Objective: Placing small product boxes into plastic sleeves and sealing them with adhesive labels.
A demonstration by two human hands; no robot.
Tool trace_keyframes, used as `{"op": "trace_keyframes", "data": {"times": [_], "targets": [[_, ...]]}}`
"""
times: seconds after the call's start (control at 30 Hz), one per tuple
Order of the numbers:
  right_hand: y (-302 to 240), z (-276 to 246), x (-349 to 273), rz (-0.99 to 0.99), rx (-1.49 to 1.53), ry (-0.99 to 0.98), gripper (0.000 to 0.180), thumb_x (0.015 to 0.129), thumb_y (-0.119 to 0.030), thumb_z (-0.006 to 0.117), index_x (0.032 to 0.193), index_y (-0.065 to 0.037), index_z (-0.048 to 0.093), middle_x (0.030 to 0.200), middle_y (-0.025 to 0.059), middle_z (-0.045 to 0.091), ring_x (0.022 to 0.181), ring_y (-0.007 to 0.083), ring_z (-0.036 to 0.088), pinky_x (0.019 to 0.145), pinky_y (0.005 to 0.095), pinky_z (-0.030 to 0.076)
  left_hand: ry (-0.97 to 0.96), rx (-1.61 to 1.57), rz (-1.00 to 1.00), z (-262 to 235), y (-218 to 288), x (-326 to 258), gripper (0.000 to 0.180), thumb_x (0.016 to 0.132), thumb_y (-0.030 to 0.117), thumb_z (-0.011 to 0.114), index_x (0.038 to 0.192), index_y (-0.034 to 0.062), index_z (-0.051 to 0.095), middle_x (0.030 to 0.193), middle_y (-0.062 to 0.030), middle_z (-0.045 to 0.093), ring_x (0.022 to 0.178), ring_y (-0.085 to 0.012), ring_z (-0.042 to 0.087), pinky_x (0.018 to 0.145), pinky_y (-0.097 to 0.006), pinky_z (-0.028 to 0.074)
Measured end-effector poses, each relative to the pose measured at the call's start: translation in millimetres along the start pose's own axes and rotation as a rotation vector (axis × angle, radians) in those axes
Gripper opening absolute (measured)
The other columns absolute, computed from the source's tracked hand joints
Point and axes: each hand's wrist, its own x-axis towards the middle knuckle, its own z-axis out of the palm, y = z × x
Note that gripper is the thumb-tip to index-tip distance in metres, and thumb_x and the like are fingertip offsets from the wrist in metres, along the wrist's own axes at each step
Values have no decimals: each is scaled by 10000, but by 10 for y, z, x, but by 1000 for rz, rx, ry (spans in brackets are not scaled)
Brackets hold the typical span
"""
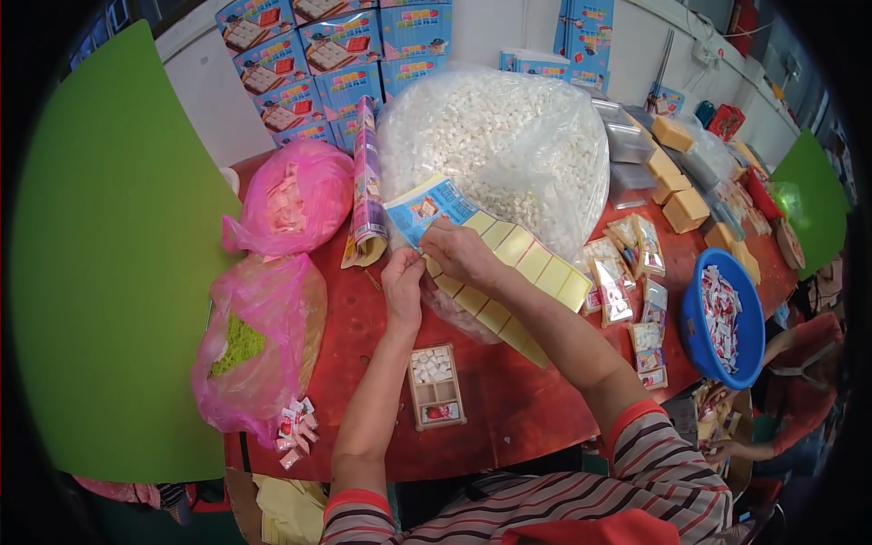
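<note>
A long sheet of labels (514, 257), with pale yellow backing and blue printed labels at its far end, slants across the middle in front of a big clear bag of white pieces. My left hand (401, 277) is closed, pinching the near edge by a blue label. Over the sheet, my right hand (459, 252) has its fingers bent onto the blue part, also gripping it; the fingertips are partly hidden. Below the hands a small wooden compartment tray (438, 403) lies on the table, with white pieces in its far section and a red-and-white packet in a near one.
The clear bag (495, 127) fills the back middle. Pink bags (286, 195) and a rolled printed sheet (367, 182) are at left. Filled packs (613, 286) and a blue basin (722, 318) of sachets stand right. Another person's sleeve (808, 386) shows at far right.
</note>
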Motion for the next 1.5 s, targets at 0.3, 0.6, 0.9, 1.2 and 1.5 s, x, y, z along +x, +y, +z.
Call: {"op": "trace_keyframes", "data": {"times": [0.3, 0.6, 0.9, 1.2, 1.5], "targets": [[351, -410, 249, 637, 940, 394, 159, 854, -162, 596, 836, -7, 630, 756, 49, 602, 705, 132, 588, 682, 282, 502, 153, -238, -269, -159, -219, 51, 39, 874, 59, 478, 842, 53, 499, 643, -75, 583, 454, -148, 551, 360, -255, 385], [167, -2165, -40, 200, 1101, 734, 118, 916, -86, 534, 937, 13, 594, 824, 107, 645, 779, 202, 639, 849, 419, 536, 268, -344, -292, 37, -312, 196, 27, 835, 39, 491, 823, 63, 493, 653, -94, 599, 428, -183, 552, 333, -278, 400], [-1381, -1923, -1149, 291, 702, 657, 189, 963, -88, 484, 1024, 53, 594, 939, 92, 632, 886, 169, 606, 815, 304, 490, 199, 90, -203, 119, 350, -407, 473, 871, 168, 524, 1304, -7, 446, 1154, -155, 606, 932, -205, 648, 702, -289, 508], [-2184, -658, -1462, 290, 434, -43, 117, 871, -20, 570, 966, 40, 600, 970, 129, 610, 879, 199, 617, 748, 302, 486, -161, -478, -321, 245, 552, -2482, 560, 909, 91, 473, 1441, 49, 305, 1384, -112, 423, 1301, -213, 420, 1037, -339, 380], [-2068, -430, -1597, 296, -72, 16, 194, 837, -128, 649, 970, 10, 618, 936, 148, 616, 859, 314, 620, 717, 367, 498, 56, -832, -327, -20, 544, -2635, 389, 991, 128, 400, 1365, 21, 402, 1292, -150, 530, 1167, -251, 553, 982, -414, 459]]}}
